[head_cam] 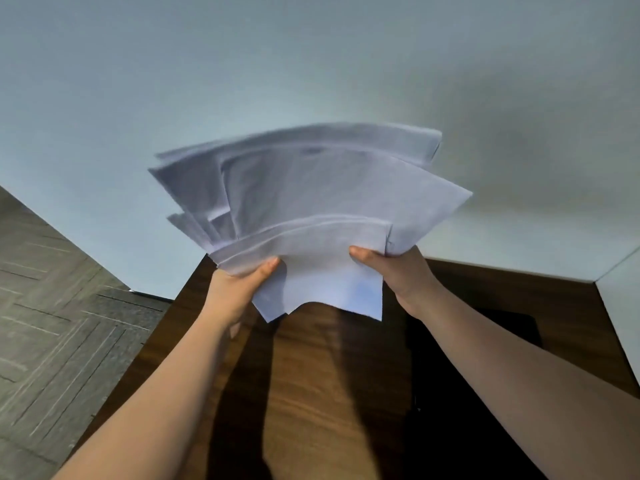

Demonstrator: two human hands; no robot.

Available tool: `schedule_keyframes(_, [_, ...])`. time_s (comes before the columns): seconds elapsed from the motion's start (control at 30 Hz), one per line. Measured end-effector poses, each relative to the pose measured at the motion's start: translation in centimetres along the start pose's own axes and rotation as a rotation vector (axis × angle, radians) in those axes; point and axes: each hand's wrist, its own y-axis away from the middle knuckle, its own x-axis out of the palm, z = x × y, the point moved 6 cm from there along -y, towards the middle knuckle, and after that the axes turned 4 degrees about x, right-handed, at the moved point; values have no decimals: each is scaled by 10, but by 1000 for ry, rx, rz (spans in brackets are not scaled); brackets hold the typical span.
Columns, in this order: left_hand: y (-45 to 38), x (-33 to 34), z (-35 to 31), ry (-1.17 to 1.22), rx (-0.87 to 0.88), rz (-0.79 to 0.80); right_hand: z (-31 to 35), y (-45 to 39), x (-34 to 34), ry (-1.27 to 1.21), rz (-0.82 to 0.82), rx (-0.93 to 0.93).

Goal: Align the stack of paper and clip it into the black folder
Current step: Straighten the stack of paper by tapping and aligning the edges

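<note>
Both hands gripping fanned paper stack (pixel 304 209), above wood table (pixel 329 393), grey wall (pixel 242 64)

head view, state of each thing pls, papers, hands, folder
papers: held up above the table, fanned out, edges not aligned
left hand: shut on the papers' near left edge
right hand: shut on the papers' near right edge
folder: lying on the table under the right arm, partly hidden, open or closed unclear

Paper stack (pixel 311 202) white w/ bluish cast; tabletop (pixel 329 393) dark brown woodgrain; black folder (pixel 512 323); floor (pixel 52 323) grey herringbone; wall (pixel 242 64) pale grey-blue.
</note>
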Motion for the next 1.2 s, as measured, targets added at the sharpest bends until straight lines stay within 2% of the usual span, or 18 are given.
schedule_keyframes(0.1, [2, 4, 12, 3, -38, 40, -13, 2, -3, 28, -14, 65])
schedule_keyframes(0.3, [1, 7, 10, -71, -54, 22, -17, -2, -4, 95, -47, 121])
schedule_keyframes(0.53, [-3, 5, 5, -16, -31, 12, -5, -6, -5, 90, -86, 95])
schedule_keyframes(0.77, [-5, 17, -36, 6, 159, -104, -16, -7, -8, 95, -65, 128])
schedule_keyframes(0.93, [-7, 21, -59, -21, 276, -298, -15, -9, -7, 87, -62, 126])
schedule_keyframes(1.2, [-13, 18, -73, -46, 353, -410, -8, -8, -6, 138, -63, 160])
